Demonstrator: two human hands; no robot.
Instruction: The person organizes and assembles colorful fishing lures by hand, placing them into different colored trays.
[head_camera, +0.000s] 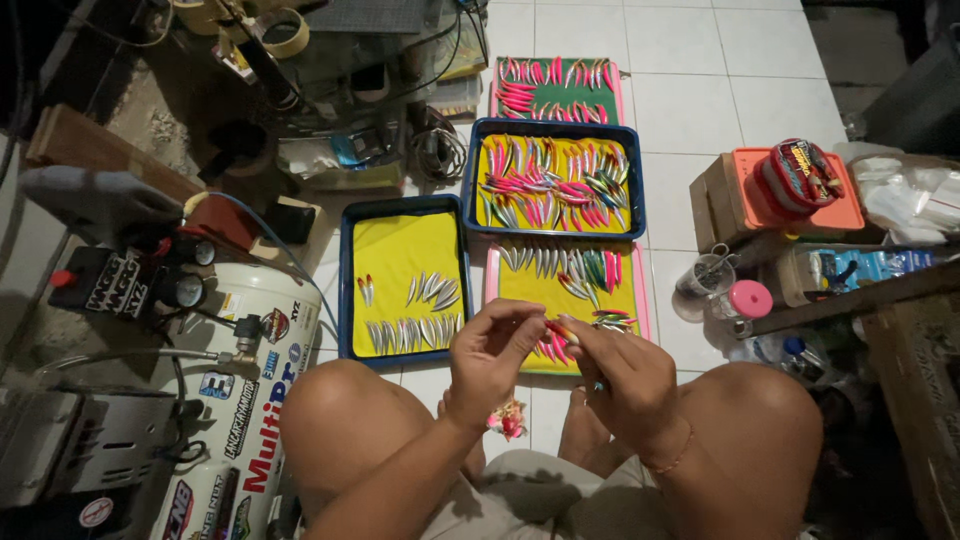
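My left hand (490, 355) and my right hand (615, 375) meet above my knees, both pinching one small pink and silver fish-shaped lure (557, 330) between the fingertips. Just beyond them lies a pink-rimmed yellow tray (640, 300) with silver, green and pink lures. To its left a blue tray with a yellow liner (400, 250) holds rows of plain silver lure bodies. A small pink bundle (508, 420) lies on the floor between my legs.
A blue tray (470, 170) heaped with painted lures and a green pink-rimmed tray (555, 90) lie farther back on white tiles. A white air compressor tank (245, 400) stands at left. An orange-lidded box (745, 190), a red jar, cups and bottles crowd the right.
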